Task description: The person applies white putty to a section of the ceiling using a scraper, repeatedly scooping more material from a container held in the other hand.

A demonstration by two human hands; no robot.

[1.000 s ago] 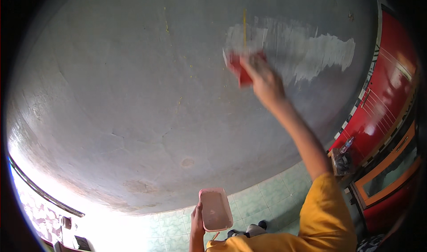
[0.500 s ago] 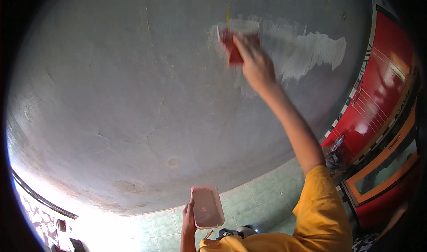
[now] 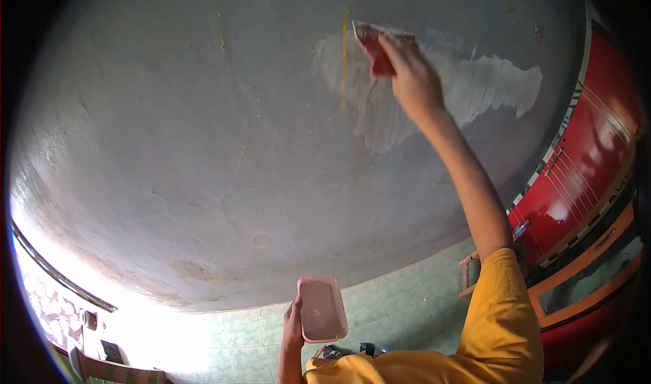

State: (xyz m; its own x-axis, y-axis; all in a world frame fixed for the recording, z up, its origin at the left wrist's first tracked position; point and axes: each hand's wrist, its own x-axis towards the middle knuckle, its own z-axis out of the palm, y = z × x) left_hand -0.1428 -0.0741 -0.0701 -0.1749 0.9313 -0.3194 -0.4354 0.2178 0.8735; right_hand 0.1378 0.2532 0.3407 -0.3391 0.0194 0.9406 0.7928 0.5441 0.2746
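Note:
A grey wall (image 3: 203,113) fills most of the view, with a patch of whitish filler (image 3: 488,82) smeared across its upper right. My right hand (image 3: 417,79) is closed around a red putty spreader (image 3: 378,53), whose pale edge lies at the patch's upper left part. Low in the middle, my left hand (image 3: 293,319) grips the side of a pink rectangular plastic tub (image 3: 323,309). Some pale pinkish-grey stuff coats the tub's inside. The left fingers are partly hidden behind the tub.
Green floor tiles (image 3: 380,299) run along the wall's foot. At the right stand a glossy red panel (image 3: 576,160) and an orange-framed glass cabinet (image 3: 590,269). A small wooden frame (image 3: 466,274) is beside my right elbow. Bright light floods the lower left.
My right hand has moved the spreader slightly up and to the right over the wall. A yellow vertical streak left of it now shows at greater length. The left hand still holds the tub.

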